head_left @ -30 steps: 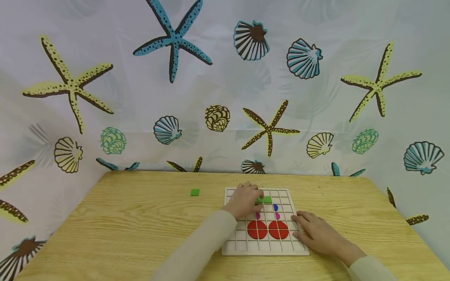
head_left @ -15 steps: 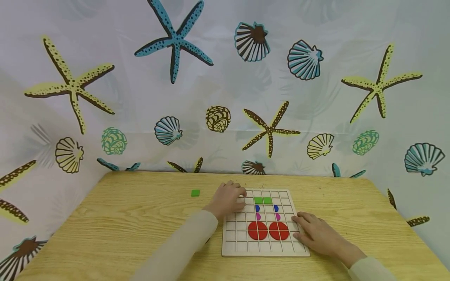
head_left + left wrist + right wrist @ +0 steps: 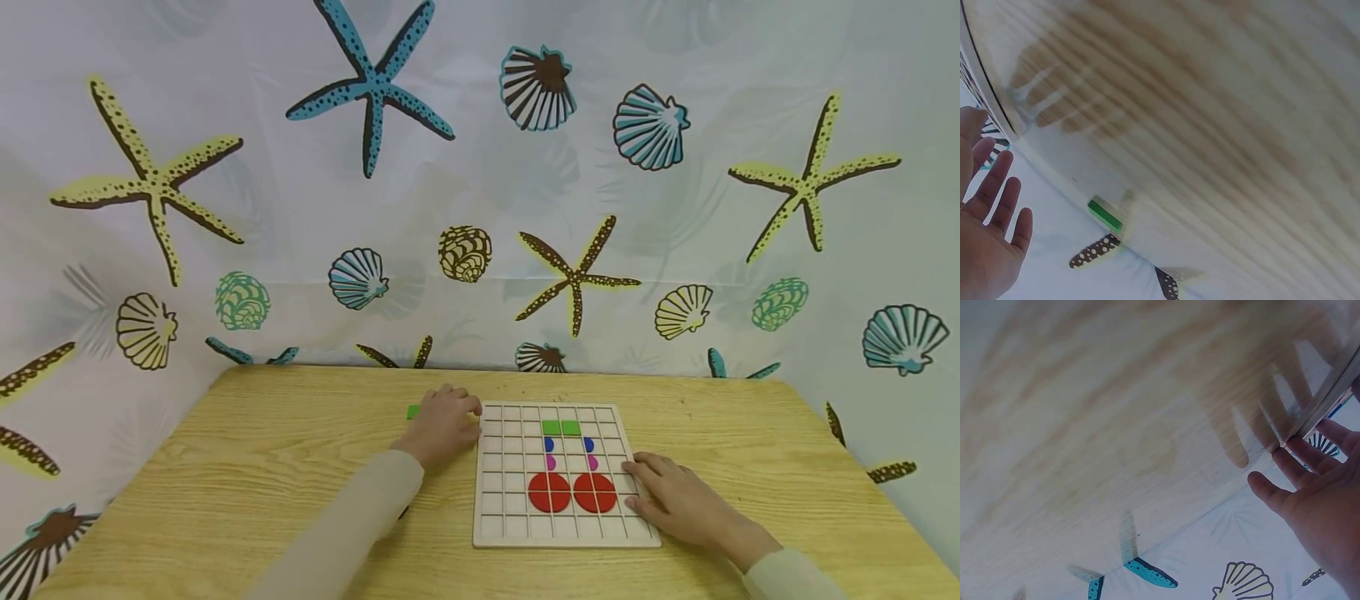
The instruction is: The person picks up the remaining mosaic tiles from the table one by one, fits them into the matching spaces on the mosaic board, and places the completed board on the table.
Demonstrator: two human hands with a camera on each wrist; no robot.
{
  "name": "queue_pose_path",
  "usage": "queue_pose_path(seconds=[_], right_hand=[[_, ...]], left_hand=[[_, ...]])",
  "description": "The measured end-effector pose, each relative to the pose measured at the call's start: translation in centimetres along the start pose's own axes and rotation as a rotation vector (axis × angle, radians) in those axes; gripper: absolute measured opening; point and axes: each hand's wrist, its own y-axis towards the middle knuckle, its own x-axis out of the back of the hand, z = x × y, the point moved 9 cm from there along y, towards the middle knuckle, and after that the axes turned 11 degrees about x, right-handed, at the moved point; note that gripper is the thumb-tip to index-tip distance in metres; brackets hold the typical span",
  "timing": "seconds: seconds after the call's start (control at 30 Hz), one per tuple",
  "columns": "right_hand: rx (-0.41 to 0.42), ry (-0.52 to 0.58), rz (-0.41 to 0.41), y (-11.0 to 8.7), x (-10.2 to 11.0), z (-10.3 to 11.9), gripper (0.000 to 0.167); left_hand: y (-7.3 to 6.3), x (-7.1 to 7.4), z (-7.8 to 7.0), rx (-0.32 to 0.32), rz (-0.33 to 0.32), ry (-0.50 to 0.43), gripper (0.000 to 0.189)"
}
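A white grid board [image 3: 491,500] lies on the wooden table [image 3: 285,467]. On it sit two green squares [image 3: 561,427], two small blue pieces [image 3: 549,444], two pink pieces [image 3: 551,462] and two red discs [image 3: 550,492]. My left hand [image 3: 448,410] hovers just left of the board, holding nothing, fingers straight in the left wrist view [image 3: 994,200]. A loose green square [image 3: 412,412] [image 3: 1105,214] lies beside its fingertips, partly hidden. My right hand [image 3: 647,482] [image 3: 1300,465] rests flat with its fingers on the board's right edge [image 3: 1319,409].
A curtain printed with starfish and shells [image 3: 480,183] hangs behind and beside the table. The table's back edge [image 3: 495,369] runs just beyond the board. Bare wood stretches to the left of the board [image 3: 247,475].
My left hand has left the green squares on the board and slid left, off the board, to the loose green square. The right hand has stayed in place.
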Motion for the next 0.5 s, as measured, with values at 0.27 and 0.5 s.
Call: queue_pose_path(seconds=[0.27,0.5], right_hand=[[0.006,-0.009,-0.008,0.0,-0.1,-0.1,0.049],[0.013,-0.010,-0.013,0.1,-0.1,-0.1,0.049]], left_hand=[[-0.7,1.2,2.6,0.048,-0.030,0.033,0.020],[-1.1,1.4,5.3,0.079,-0.057,0.036,0.022]])
